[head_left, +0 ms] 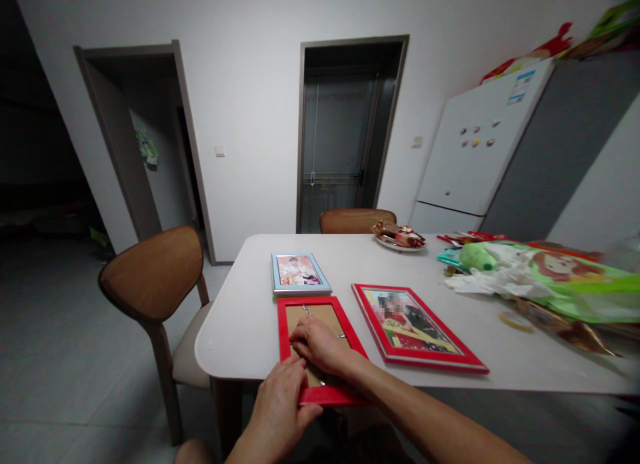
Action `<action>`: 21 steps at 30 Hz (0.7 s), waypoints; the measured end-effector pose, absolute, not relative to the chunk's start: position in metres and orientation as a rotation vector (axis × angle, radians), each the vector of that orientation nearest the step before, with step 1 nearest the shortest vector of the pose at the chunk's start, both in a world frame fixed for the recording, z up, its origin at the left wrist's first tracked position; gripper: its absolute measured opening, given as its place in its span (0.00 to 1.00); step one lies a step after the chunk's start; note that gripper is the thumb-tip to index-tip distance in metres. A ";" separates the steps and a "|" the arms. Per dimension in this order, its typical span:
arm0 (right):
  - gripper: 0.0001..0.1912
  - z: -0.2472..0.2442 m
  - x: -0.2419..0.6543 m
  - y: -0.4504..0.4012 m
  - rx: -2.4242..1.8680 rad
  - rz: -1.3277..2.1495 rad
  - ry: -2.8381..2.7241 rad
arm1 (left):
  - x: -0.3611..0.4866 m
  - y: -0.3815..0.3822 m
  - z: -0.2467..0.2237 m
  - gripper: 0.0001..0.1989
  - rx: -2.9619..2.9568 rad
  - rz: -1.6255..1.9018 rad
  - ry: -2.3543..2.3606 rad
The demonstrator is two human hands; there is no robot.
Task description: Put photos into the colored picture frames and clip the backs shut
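A red picture frame (344, 395) lies face down at the table's front edge, showing its brown backing board (327, 325) and small metal clips. My left hand (280, 399) grips its near left corner, thumb along the front edge. Bent over the backing is my right hand (321, 344), fingers closed together at the left inner edge; what lies under the fingertips is hidden. Just beyond, a light blue picture frame (300, 292) with a photo faces up. To the right, another red picture frame (425, 364) also lies photo side up.
The white table (235, 317) has a plate of wrapped items (400, 237) at the back. Plastic bags (565, 277), crumpled tissue (490, 282) and a tape roll (516, 322) crowd the right. Brown chairs (155, 274) stand left and behind; a fridge (470, 144) is back right.
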State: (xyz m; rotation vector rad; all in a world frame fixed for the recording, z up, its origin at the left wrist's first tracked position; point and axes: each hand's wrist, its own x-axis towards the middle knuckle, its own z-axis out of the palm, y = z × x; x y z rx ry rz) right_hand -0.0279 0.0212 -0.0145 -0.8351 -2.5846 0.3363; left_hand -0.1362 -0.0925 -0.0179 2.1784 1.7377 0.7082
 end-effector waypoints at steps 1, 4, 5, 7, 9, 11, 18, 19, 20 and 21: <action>0.09 -0.014 -0.025 0.019 -0.838 0.337 -2.554 | -0.137 -0.091 -0.019 0.28 2.179 0.730 1.732; 0.11 -0.013 -0.010 0.009 -0.841 0.314 -2.488 | -0.141 -0.089 -0.023 0.27 2.175 0.754 1.740; 0.11 -0.012 -0.005 0.005 -0.837 0.302 -2.500 | -0.142 -0.089 -0.024 0.27 2.169 0.751 1.749; 0.10 -0.011 0.005 -0.003 -0.820 0.270 -2.563 | -0.143 -0.089 -0.025 0.25 2.159 0.741 1.763; 0.10 -0.009 0.011 -0.011 -0.805 0.240 -2.629 | -0.143 -0.090 -0.026 0.24 2.151 0.730 1.774; 0.12 -0.007 0.015 -0.017 -0.789 0.226 -2.676 | -0.144 -0.090 -0.027 0.25 2.150 0.725 1.778; 0.12 -0.003 0.028 -0.027 -0.714 0.296 -2.680 | -0.144 -0.090 -0.027 0.27 2.139 0.757 1.768; 0.12 -0.003 0.030 -0.027 -0.710 0.310 -2.670 | -0.144 -0.090 -0.027 0.27 2.134 0.761 1.766; 0.12 -0.004 0.032 -0.026 -0.701 0.324 -2.666 | -0.144 -0.090 -0.026 0.26 2.130 0.765 1.762; 0.12 -0.005 0.033 -0.024 -0.686 0.337 -2.667 | -0.144 -0.090 -0.026 0.25 2.128 0.771 1.756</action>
